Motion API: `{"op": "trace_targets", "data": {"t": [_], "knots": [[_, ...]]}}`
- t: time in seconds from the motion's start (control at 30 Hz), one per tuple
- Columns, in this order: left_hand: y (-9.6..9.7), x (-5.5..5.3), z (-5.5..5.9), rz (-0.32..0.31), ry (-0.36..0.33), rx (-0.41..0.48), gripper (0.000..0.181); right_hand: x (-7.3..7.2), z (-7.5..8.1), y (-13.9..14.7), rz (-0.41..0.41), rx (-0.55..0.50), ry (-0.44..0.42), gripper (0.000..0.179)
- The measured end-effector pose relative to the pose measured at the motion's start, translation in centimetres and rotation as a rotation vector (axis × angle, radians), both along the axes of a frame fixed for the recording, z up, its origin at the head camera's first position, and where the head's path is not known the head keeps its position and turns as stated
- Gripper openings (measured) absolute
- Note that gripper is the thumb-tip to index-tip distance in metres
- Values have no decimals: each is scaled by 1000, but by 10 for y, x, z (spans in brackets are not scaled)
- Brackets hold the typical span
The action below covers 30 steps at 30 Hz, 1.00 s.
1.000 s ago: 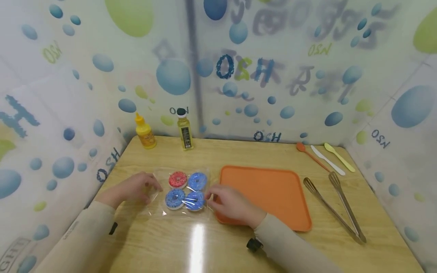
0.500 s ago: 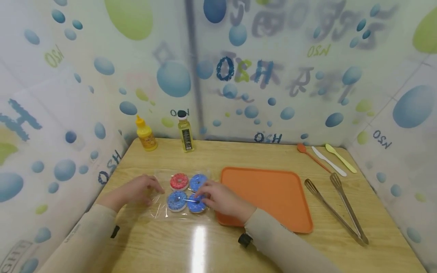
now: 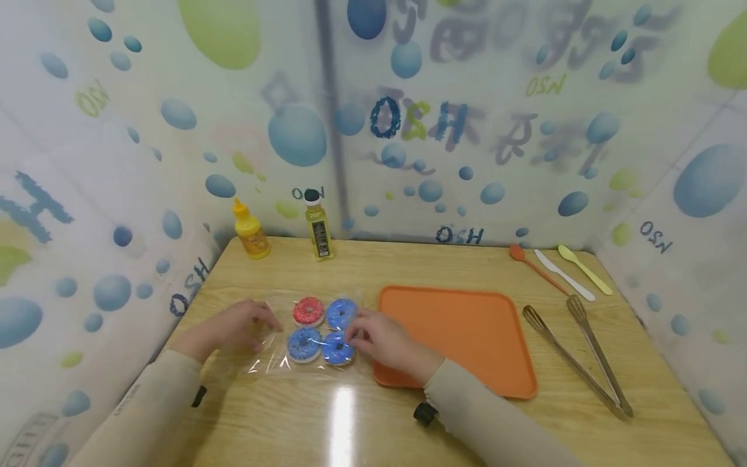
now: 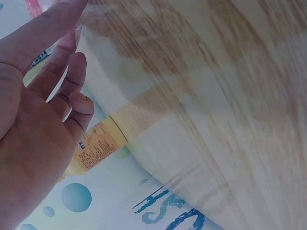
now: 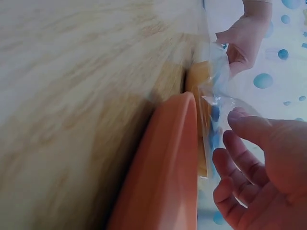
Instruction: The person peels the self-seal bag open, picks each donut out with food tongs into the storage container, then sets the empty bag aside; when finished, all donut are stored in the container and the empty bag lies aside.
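Several toy donuts lie in a clear plastic bag (image 3: 271, 363) on the table: a red one (image 3: 308, 311), a pale blue one (image 3: 304, 344) and deeper blue ones (image 3: 341, 314). My left hand (image 3: 242, 327) holds the bag's left edge, though in the left wrist view its fingertips run partly out of frame. At the bag's right side my right hand (image 3: 385, 340) pinches the film over the blue donuts, thumb and forefinger close together. In the right wrist view the film (image 5: 225, 100) rises toward the thumb (image 5: 249, 125), and the other fingers stay loosely curled.
An orange tray (image 3: 455, 331) lies right beside the bag, beneath my right wrist. Tongs (image 3: 574, 357) rest right of it. A red spoon (image 3: 539, 269), white knife (image 3: 563, 275) and yellow-green utensil (image 3: 583, 269) sit behind. A yellow bottle (image 3: 252, 233) and an oil bottle (image 3: 319, 230) stand at the back.
My right hand moves left over the blue donuts, then draws back slightly to the right. The left hand stays almost still at the bag's left edge.
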<state>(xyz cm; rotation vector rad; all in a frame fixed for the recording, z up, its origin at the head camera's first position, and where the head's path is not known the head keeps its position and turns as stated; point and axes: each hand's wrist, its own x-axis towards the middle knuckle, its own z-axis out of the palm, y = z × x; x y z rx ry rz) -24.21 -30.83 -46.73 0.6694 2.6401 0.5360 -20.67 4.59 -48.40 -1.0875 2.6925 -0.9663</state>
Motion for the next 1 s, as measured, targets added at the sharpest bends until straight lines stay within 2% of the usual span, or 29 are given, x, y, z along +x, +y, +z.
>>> {"op": "trace_targets", "data": {"t": [0.27, 0.5, 1.0], "knots": [[-1, 2, -4, 53, -34, 3, 46, 3, -4, 11, -60, -7, -3, 4], [-1, 3, -3, 24, -8, 17, 48, 4, -4, 19, -86, -12, -9, 3], [2, 2, -3, 39, 1, 11, 48, 12, -5, 34, -108, -40, 65, 2]]}}
